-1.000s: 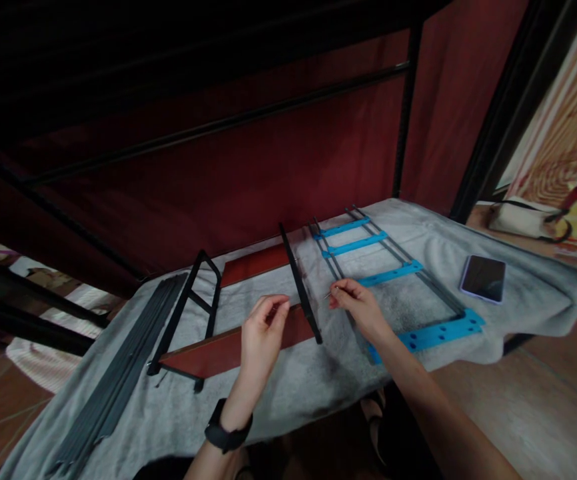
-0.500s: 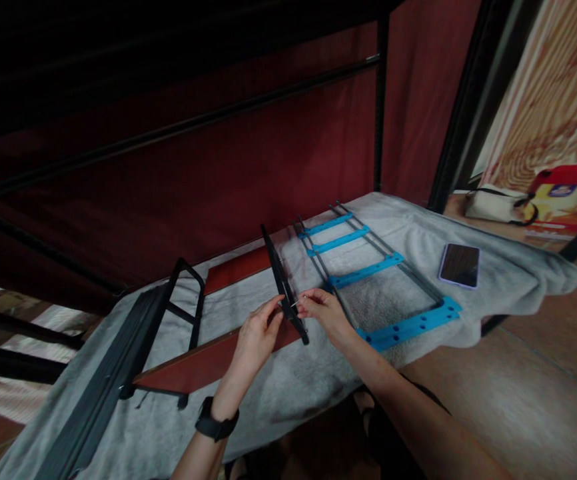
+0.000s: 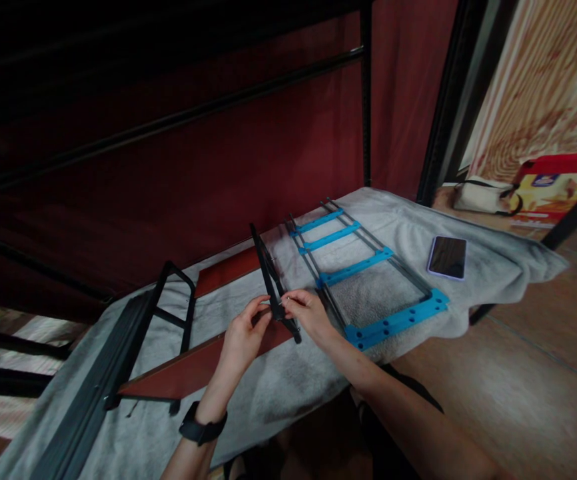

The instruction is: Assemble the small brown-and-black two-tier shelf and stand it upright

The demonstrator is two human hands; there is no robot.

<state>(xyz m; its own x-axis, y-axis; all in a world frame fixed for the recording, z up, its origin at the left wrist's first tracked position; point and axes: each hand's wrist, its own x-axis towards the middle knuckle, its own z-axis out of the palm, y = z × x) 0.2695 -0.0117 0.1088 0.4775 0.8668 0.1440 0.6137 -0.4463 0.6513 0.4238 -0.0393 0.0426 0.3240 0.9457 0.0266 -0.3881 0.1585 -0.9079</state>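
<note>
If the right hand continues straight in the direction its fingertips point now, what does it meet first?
The right hand points leftward with a thin metal pin pinched in its fingertips. First in that line is the black bracket, seemingly already at the pin's tip; depth is unclear. The left hand lies just beyond.

My left hand (image 3: 242, 337) and right hand (image 3: 308, 313), apart a second ago, now meet on the black bar (image 3: 272, 283), pinching a tiny screw.
</note>
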